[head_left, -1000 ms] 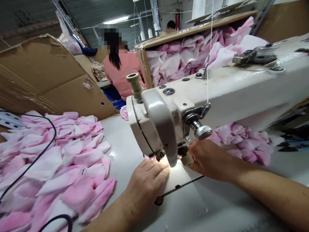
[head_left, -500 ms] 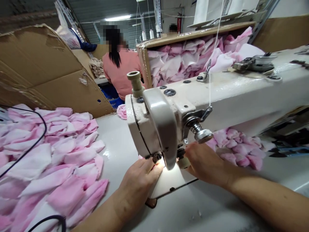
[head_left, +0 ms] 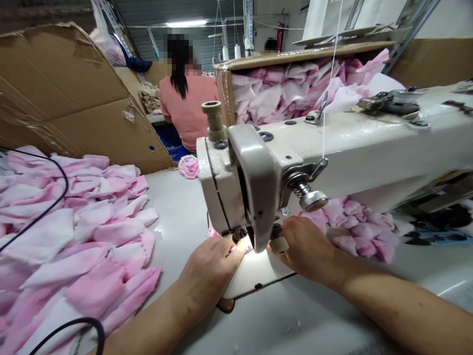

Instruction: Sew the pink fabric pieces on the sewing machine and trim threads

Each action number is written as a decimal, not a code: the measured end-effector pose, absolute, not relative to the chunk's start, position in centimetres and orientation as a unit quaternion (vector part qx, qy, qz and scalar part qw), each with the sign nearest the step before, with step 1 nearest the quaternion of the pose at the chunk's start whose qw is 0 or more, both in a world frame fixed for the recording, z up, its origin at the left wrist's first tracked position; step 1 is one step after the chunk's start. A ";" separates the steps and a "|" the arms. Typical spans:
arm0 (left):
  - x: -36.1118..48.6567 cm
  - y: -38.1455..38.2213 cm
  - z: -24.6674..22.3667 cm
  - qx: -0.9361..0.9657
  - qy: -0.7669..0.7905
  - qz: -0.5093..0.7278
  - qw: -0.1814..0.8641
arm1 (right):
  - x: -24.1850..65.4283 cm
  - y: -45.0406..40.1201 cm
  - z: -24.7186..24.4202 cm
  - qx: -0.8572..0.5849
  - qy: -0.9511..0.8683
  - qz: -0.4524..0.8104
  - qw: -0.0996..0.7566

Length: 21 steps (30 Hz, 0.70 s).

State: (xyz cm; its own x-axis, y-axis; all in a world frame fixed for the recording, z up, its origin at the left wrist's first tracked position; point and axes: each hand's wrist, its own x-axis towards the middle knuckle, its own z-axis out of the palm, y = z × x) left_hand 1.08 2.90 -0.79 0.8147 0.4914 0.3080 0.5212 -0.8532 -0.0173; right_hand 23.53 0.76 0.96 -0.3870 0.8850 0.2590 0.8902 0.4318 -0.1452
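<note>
A white sewing machine [head_left: 244,177] stands before me, its lamp lighting the plate under the needle. My left hand [head_left: 210,266] is closed at the left of the needle area, pinching a piece of pink plush fabric [head_left: 212,231]; only small bits of it show beside the fingers. On the other side of the presser foot, my right hand [head_left: 308,249] is bent and closed, its fingertips hidden behind the machine head. What it grips, if anything, cannot be seen. White thread [head_left: 324,133] runs down to the tension knob [head_left: 313,199].
Pink and white fabric pieces [head_left: 92,227] are heaped at left, beside a cardboard sheet [head_left: 74,98]. More small pink pieces [head_left: 362,227] lie under the machine arm, near blue-handled scissors [head_left: 436,238]. A full cardboard box [head_left: 225,93] stands behind. A person in pink [head_left: 190,106] sits beyond.
The view has shifted slightly, bringing the pink roll behind the machine more into sight. Both hands stay by the needle, and a little more pink fabric shows beside the left one.
</note>
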 end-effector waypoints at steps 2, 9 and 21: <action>1.0 2.9 -0.9 -0.952 -0.269 -0.144 0.037 | 23.6 0.7 0.7 -0.533 -0.831 -0.008 0.160; 0.7 3.1 0.5 -0.927 -0.266 -0.259 -0.051 | 24.3 0.6 0.4 -0.514 -0.830 0.017 0.216; 0.0 3.9 1.8 -0.912 -0.313 -0.252 -0.077 | 24.4 0.2 0.5 -0.467 -0.850 0.074 0.234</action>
